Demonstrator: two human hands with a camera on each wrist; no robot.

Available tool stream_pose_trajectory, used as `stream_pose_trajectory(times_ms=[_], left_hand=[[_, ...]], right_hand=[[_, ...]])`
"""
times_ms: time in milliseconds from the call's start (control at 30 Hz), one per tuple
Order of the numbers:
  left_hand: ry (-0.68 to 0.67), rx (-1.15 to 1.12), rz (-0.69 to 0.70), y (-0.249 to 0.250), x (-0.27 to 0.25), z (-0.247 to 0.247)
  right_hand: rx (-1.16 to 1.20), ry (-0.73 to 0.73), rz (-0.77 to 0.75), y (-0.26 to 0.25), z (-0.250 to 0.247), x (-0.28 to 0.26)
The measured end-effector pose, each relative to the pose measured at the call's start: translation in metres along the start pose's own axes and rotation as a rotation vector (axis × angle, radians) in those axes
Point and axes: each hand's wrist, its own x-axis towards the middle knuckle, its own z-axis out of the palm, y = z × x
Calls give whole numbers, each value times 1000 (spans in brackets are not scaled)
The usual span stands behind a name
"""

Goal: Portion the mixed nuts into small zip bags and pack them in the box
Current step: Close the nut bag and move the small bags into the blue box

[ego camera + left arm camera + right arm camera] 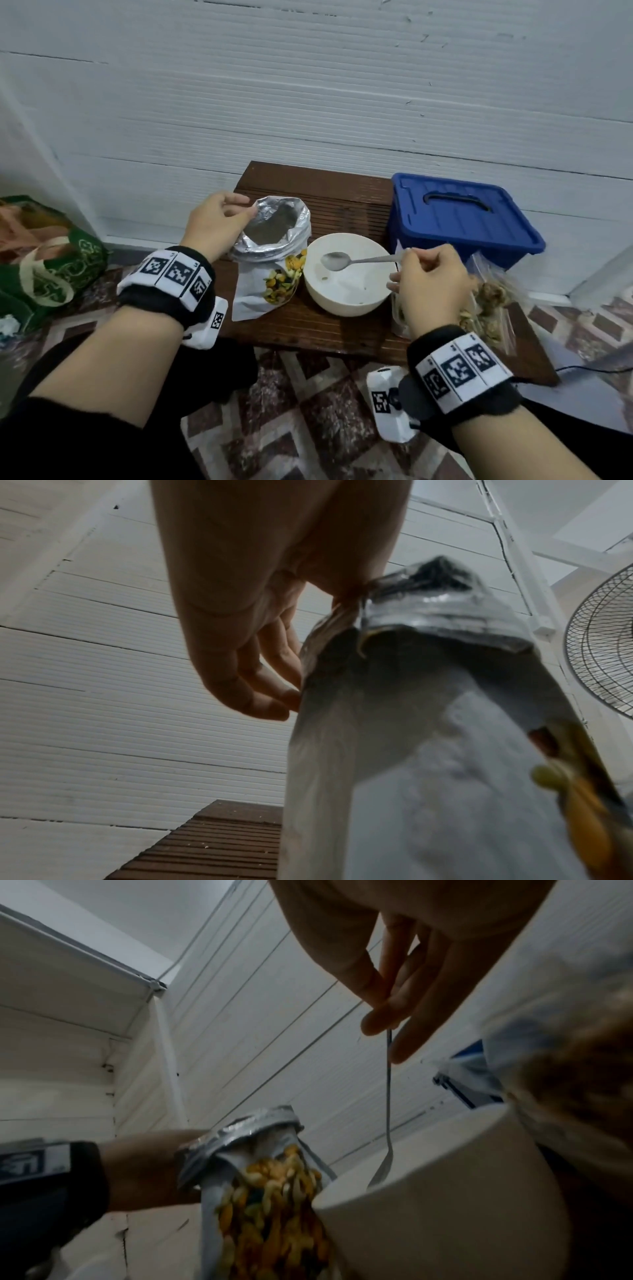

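Observation:
A foil nut pouch [270, 253] stands open on the low wooden table [308, 329], left of a white bowl [347, 291]. My left hand [219, 222] pinches the pouch's rim [363, 599] at its left side. My right hand [431, 277] pinches the handle of a metal spoon [337, 261], whose empty scoop hovers over the bowl. The spoon [388, 1096] dips behind the bowl's wall [445, 1191] in the right wrist view. Filled clear zip bags of nuts [489, 308] lie right of the bowl, partly hidden by my right hand. A blue lidded box [462, 219] sits at the back right.
A green patterned bag [51, 260] lies on the floor at the left. White panelled wall stands right behind the table. A black cable [589, 368] runs by the table's right corner. A fan [603, 642] shows in the left wrist view.

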Motion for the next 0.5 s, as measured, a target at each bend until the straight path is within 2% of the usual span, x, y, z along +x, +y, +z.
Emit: stream_pose_trajectory(times_ms=[200,333,500], left_hand=[[13,-32,-7,1,-3,2],[14,-48,-23,1,-4,2],[20,0,-60,0,-4,0]], right_hand=[[-54,-50,61,19,23,-15],[-115,-102,88,38,22,-18],[-238,-250,175,48,13,-21]])
